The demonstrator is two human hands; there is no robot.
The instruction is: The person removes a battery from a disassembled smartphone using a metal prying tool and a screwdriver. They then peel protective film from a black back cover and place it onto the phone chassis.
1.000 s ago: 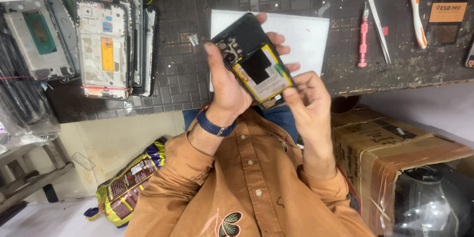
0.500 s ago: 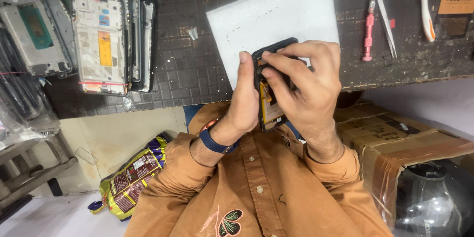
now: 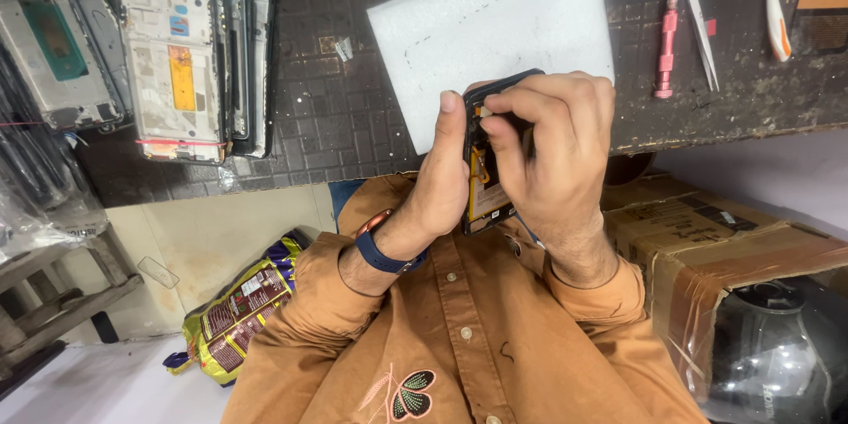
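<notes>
My left hand (image 3: 437, 185), with a blue watch on its wrist, grips an opened black phone (image 3: 484, 199) by its left edge, thumb stretched up along the side. The phone stands nearly edge-on above my orange shirt, and its yellow inner parts show. My right hand (image 3: 552, 150) wraps over its top and right side, fingertips curled onto the upper inside part. Most of the phone is hidden by my hands. Just behind it on the dark workbench lies a white foam pad (image 3: 495, 26).
A stack of stripped phone frames (image 3: 172, 62) lies at the bench's left. A pink screwdriver (image 3: 665, 44), tweezers (image 3: 698, 22) and an orange-white tool (image 3: 776, 0) lie at the right. A taped cardboard box (image 3: 707, 238) stands below right, a snack packet (image 3: 234, 309) below left.
The phone has turned from lying open face-up to nearly edge-on. My right hand has moved from its lower corner to cover its top, fingers pressing in.
</notes>
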